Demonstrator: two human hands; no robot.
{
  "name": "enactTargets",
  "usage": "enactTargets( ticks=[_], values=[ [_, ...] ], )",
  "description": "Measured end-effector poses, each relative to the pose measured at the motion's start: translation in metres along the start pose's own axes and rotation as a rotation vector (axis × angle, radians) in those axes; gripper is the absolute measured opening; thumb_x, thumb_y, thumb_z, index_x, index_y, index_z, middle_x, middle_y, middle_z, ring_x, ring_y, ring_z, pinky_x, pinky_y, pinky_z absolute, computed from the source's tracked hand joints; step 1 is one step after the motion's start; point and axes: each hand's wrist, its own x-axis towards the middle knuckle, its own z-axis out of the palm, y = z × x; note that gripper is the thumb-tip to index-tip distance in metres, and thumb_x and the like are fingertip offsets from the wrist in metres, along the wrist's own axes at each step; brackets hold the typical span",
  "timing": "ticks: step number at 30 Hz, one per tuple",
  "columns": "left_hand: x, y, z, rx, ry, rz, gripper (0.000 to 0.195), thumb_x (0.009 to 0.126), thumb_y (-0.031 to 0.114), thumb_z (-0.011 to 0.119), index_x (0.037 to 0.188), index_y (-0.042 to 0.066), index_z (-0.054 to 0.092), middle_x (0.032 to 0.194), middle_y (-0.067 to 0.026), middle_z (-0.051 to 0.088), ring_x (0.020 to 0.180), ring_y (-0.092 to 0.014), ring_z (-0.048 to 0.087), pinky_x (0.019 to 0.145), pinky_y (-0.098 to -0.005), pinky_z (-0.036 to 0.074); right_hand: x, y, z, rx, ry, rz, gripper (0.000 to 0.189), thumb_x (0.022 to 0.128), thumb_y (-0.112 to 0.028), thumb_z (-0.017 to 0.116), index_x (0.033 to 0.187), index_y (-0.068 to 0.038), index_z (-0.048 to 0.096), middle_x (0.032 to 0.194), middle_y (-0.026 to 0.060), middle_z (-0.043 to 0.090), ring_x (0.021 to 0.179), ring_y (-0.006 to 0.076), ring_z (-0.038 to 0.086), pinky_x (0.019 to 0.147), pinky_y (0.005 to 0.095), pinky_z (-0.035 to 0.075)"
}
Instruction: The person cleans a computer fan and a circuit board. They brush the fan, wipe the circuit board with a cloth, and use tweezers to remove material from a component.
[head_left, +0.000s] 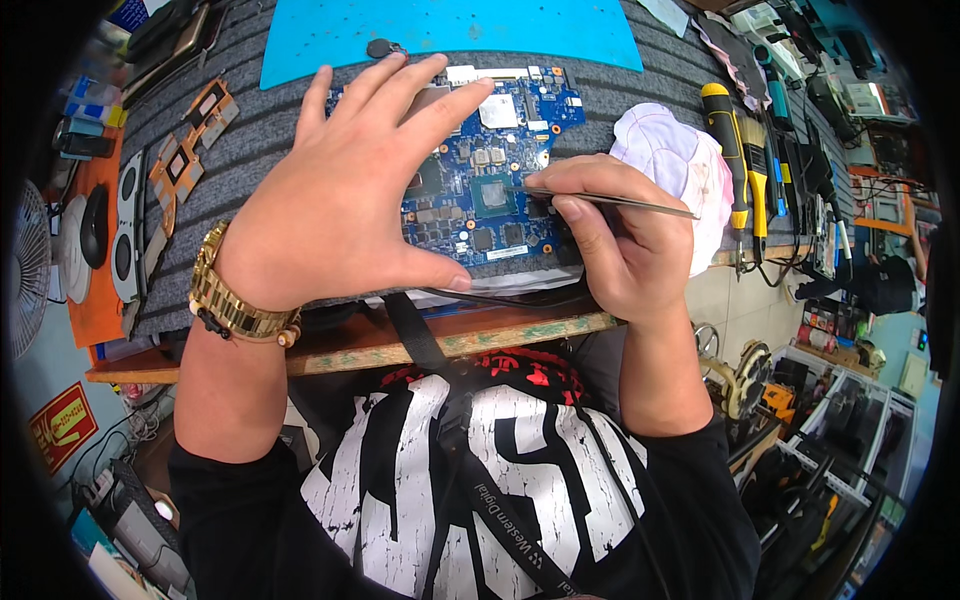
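Observation:
A blue laptop motherboard (525, 161) lies on a grey ribbed mat. Across its left part spreads my left hand (337, 172), fingers apart, covering much of that side. Metal tweezers (630, 201) are pinched in my right hand (630, 232), with their tip beside the processor chip (494, 194), which has a greyish, smeared die. A white square patch (498, 111) lies on the board's upper part. Above my left fingers, a black coin-cell battery with a wire (381, 49) rests at the edge of a turquoise mat (450, 30).
Right of my right hand is a crumpled pale cloth (667, 165), then a yellow-black screwdriver (724, 142) and a brush (754, 172). Copper-coloured heatsink parts (180, 161) and a fan assembly (127, 225) lie at left. The wooden table edge (337, 358) runs before my body.

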Motion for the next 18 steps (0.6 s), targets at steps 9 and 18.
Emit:
enactTargets(
  ticks=[9,18],
  values=[
    [0.0001,0.0,0.0002,0.012,-0.007,-0.001,0.146,0.062,0.076,0.104,0.185,0.024,0.045,0.187,-0.0206,0.044,0.175,-0.052,0.035,0.14,-0.0789,0.019,-0.0001,0.0001,-0.002,0.003,-0.022,-0.026,0.014,0.101,0.011,0.08,0.115,0.007,0.084,0.112,0.0185,0.086,0.1,0.0318,0.085,0.089,0.0378,0.067],
    [0.0001,0.0017,-0.0012,0.017,-0.01,-0.01,0.145,0.062,0.075,0.105,0.184,0.024,0.046,0.186,-0.0205,0.045,0.175,-0.052,0.035,0.14,-0.0787,0.019,-0.0005,0.0001,-0.0023,0.007,-0.027,-0.034,0.013,0.101,0.011,0.08,0.113,0.007,0.084,0.111,0.0181,0.086,0.1,0.032,0.085,0.089,0.0382,0.067]
  ],
)
